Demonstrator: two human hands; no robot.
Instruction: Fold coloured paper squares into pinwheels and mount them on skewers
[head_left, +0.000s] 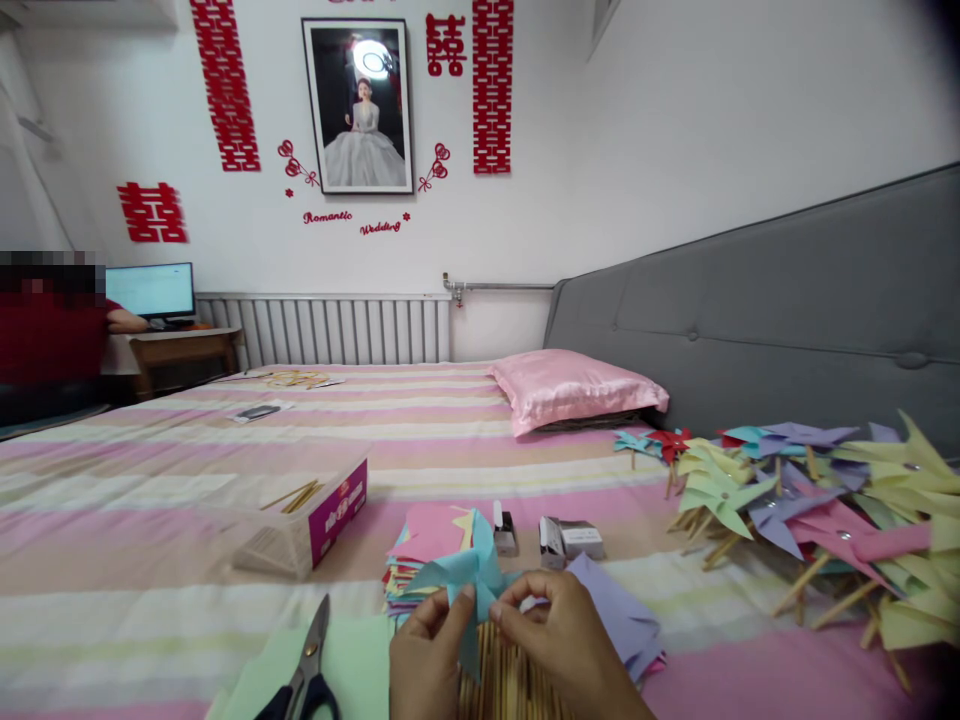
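Pink-striped sheet (150,620): slightly creased
White wall (675,120): "Romantic Wedding" lettering (328,217)
Blue pinwheel (486,568): pinched by left hand (431,640), right hand (559,625)

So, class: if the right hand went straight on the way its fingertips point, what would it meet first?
The right hand would probably meet the light blue paper pinwheel, right at its fingertips, though exact contact is unclear.

white wall (600,130) | red cut-outs (491,90) | framed photo (365,150) | grey radiator (337,330) | grey headboard (750,280) | striped bedspread (420,450)
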